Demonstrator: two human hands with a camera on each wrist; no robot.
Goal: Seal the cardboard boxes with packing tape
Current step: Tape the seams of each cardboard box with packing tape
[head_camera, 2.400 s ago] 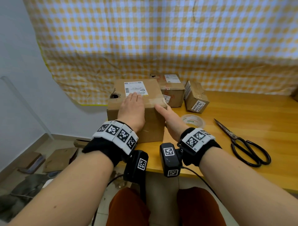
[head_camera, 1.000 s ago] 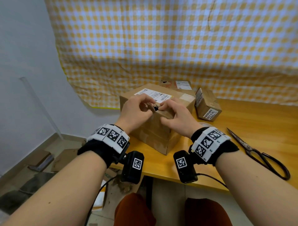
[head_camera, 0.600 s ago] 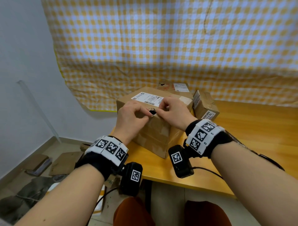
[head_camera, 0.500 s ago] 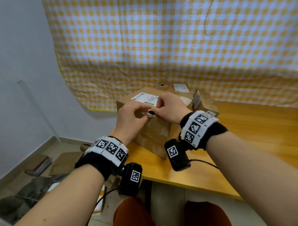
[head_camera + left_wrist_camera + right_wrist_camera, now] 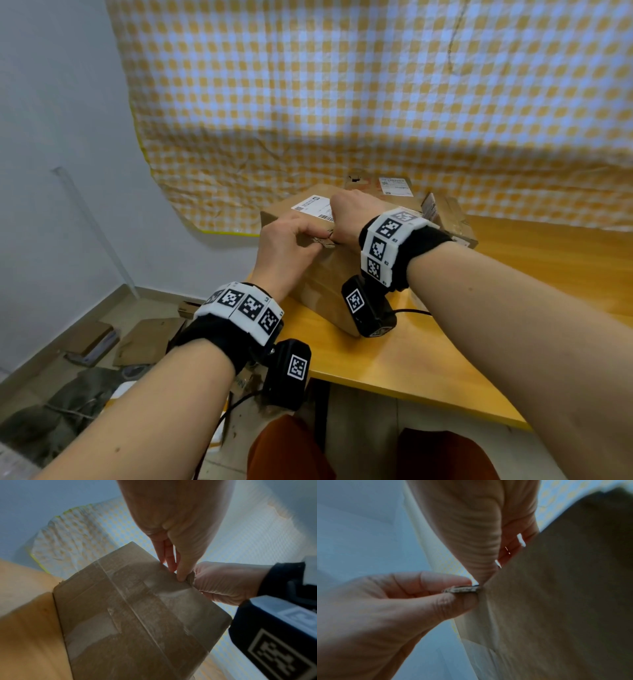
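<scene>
A large cardboard box (image 5: 329,274) with a white label stands corner-on at the table's left end, with old clear tape across its side (image 5: 137,615). Both hands meet at a tear in its near top edge. My left hand (image 5: 320,238) pinches a torn cardboard flap (image 5: 462,588) between thumb and forefinger. My right hand (image 5: 337,226) curls over the same spot, thumb (image 5: 481,574) on the box's side and fingers on its top, and covers the hole. No tape roll is in view.
Two smaller labelled boxes (image 5: 394,185) (image 5: 448,219) sit behind the large one, against a yellow checked cloth (image 5: 342,102). The wooden table (image 5: 445,359) stretches right. Flattened cardboard (image 5: 147,339) lies on the floor at the left, below the table edge.
The box was turned from square-on to corner-on. Both hands left its top and closed on the torn hole. In the last half second my right hand slid left over the hole.
</scene>
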